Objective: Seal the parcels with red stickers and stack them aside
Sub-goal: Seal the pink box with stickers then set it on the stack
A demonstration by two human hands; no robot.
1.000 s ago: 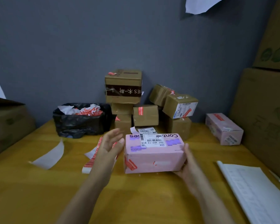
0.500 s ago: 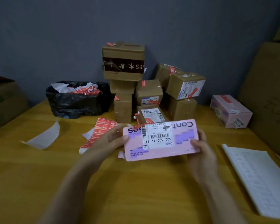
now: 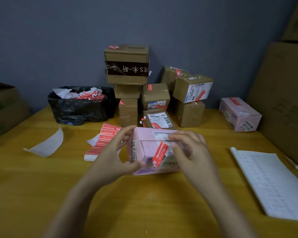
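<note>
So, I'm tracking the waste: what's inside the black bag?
Crumpled white paper and red sticker scraps lie at the top of the black bag; whatever is deeper is covered by them and the bag's dark wall.

1. We hold a pink parcel [image 3: 148,148], its end flap facing us.
2. A red sticker [image 3: 160,154] lies slanted across that flap.
3. A sheet of red stickers [image 3: 101,141] lies flat just left of it.
4. Brown parcels [image 3: 156,95] with red stickers stand piled behind it.
5. A second pink parcel [image 3: 236,110] sits far right.
</note>
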